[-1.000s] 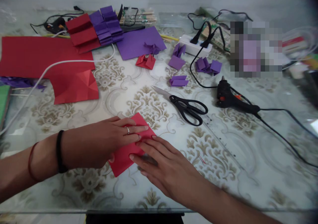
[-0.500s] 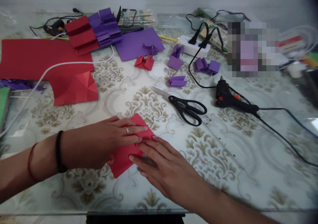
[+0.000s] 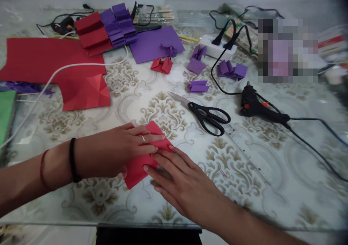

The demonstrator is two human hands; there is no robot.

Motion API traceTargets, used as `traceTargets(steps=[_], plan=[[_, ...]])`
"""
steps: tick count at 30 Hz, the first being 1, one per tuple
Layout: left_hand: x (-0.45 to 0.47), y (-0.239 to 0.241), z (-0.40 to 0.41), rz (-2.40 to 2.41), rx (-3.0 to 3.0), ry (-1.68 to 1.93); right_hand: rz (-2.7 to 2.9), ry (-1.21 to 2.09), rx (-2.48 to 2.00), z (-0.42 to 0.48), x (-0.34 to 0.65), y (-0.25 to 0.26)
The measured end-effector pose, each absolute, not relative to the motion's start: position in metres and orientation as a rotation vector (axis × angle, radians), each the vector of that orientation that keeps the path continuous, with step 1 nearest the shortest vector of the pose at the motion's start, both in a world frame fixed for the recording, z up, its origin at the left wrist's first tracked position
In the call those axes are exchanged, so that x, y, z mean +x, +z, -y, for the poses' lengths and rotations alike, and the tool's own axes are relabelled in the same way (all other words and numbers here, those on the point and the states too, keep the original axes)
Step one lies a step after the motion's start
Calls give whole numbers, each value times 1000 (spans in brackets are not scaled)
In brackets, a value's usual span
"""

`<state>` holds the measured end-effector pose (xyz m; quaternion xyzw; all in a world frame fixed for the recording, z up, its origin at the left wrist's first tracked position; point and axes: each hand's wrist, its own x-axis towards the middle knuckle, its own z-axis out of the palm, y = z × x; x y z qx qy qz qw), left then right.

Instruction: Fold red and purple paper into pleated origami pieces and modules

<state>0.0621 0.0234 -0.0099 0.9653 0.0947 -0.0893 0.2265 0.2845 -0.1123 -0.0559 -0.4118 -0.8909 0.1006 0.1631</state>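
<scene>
A folded red paper square [image 3: 137, 169] lies on the glass-topped table [image 3: 272, 179] near its front edge. My left hand [image 3: 119, 152] lies flat over the paper's left half, fingers stretched out and together, a ring on one finger. My right hand [image 3: 181, 181] rests flat on the paper's right edge, fingers spread and pointing left, their tips meeting those of the left hand. Both hands press the paper down; neither grips it.
Black scissors [image 3: 208, 116] lie just beyond the hands. A black glue gun [image 3: 258, 105] with its cord sits to the right. Red sheets [image 3: 81, 92], a purple sheet [image 3: 154, 44], small folded purple pieces [image 3: 198, 87], a white cable [image 3: 54, 74] and a power strip [image 3: 214, 49] fill the far side.
Both hands stay pressed on the red paper in the same pose. Only the camera has shifted slightly, moving the whole scene a little in the picture.
</scene>
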Motion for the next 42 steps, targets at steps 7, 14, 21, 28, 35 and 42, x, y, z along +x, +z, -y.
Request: traceTargets(steps=[7,14,21,28,35,42], plan=[[61,-13,-33,-242,2639,-367,2540,339,-1166,113,287,-58],[54,-18,-37,-206,2615,-267,2523,347,-1146,112,288,-57],[25,-23,-15,-234,2555,143,2506,374,-1151,111,288,-58],[39,-32,3,-358,2713,260,2504,392,-1160,111,288,-58],[36,-43,5,-374,2759,187,2512,372,-1192,111,287,-61],[43,-46,10,-276,2730,168,2494,361,-1190,111,288,-59]])
